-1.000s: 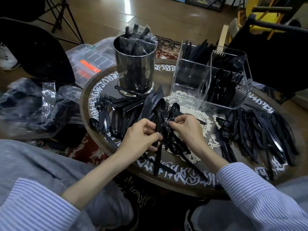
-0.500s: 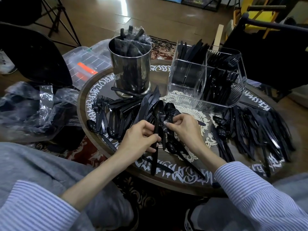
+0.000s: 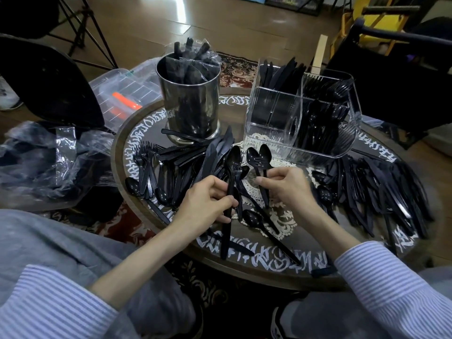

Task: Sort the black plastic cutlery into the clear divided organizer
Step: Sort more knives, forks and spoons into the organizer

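Left hand [image 3: 208, 201] is gripping a black spoon [image 3: 231, 184] by the handle, fingers curled round it. Right hand [image 3: 285, 184] is pinching a couple of spoons [image 3: 260, 156]. Clear organizer [image 3: 271, 118] is sitting just behind on the round table [image 3: 281, 277], partly filled. Steel canister [image 3: 189, 101] is standing left of it; loose cutlery piles [image 3: 381, 189] are crowding both sides. Plastic bags [image 3: 36, 157] are lying off left.
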